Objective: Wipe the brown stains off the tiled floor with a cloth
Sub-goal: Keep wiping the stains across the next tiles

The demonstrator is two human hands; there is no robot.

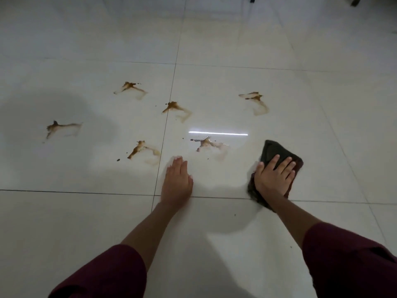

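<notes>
Maroon sleeves (103,274) nearest. R hand (274,179) flat, fingers spread, pressing dark cloth (277,150); L hand (176,183) flat on floor (86,211). Cloth prob soft, light; press centre. Six stains (209,144) left.

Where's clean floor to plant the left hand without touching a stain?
Clean tile lies between the left hand and the cloth, and across the whole near row below the grout line. Ahead is crowded: the stains spread from far left to upper right.

Glossy pale floor tiles (214,50) with dark grout lines, a bright light-strip reflection (218,133).
</notes>
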